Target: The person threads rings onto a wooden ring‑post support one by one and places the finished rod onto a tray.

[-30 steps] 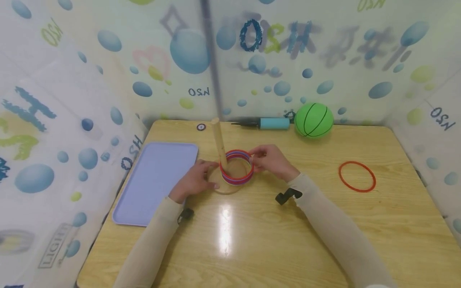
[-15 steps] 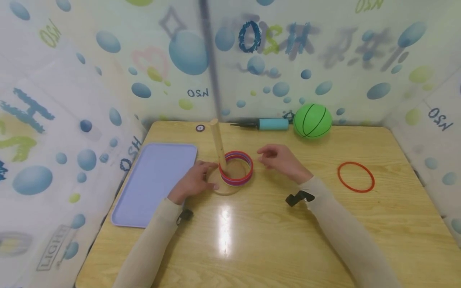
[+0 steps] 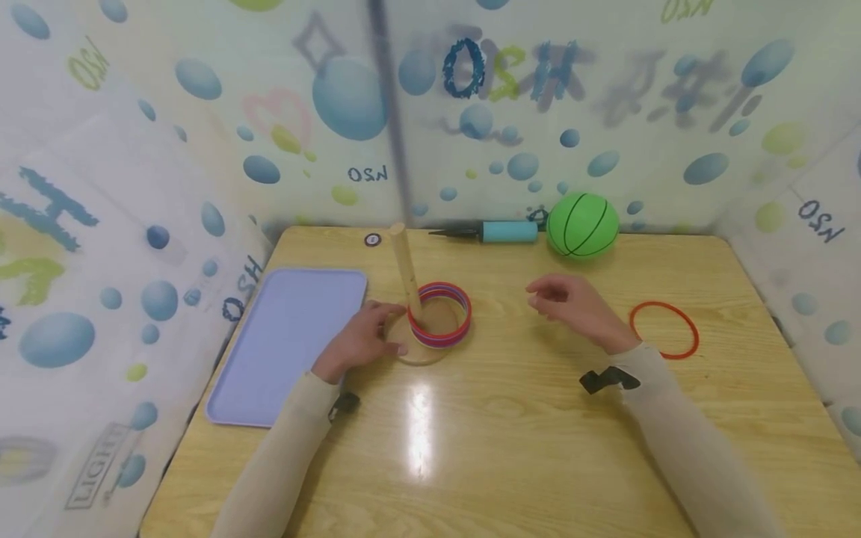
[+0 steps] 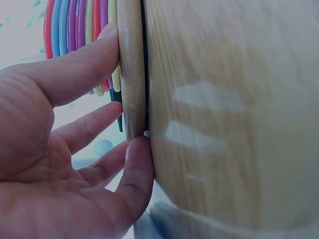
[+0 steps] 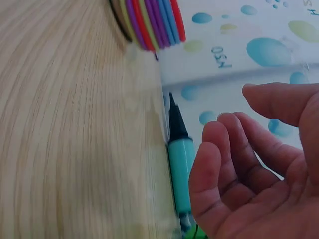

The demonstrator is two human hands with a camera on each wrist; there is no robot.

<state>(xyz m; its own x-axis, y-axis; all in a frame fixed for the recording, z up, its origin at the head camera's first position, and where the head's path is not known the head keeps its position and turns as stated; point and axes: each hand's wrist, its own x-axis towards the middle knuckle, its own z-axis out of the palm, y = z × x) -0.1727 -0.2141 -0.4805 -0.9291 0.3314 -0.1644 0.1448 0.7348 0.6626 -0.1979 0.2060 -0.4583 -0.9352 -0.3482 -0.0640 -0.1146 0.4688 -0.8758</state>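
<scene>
A round wooden base [image 3: 430, 357] with an upright wooden peg [image 3: 406, 269] stands mid-table. Around the peg lies a stack of coloured rings [image 3: 440, 338], red on top, the peg near its left inner side. My left hand [image 3: 359, 338] holds the base at its left edge; in the left wrist view the thumb [image 4: 82, 67] rests on top and the fingers sit along the rim. My right hand [image 3: 578, 305] is over the table right of the stack, fingers loosely bent, holding nothing. Beyond it lies a single red ring [image 3: 696, 340], partly covered by the hand and wrist.
A lilac tray [image 3: 289, 344] lies on the left, partly under my left forearm. Along the back edge are a small dark round piece [image 3: 373, 240], a blue hand pump [image 3: 510, 232] and a green ball [image 3: 582, 226]. Printed curtains surround the table.
My right hand has left the ring stack and moved right, towards the single red ring. The left hand stays at the base, and the stack has not shifted.
</scene>
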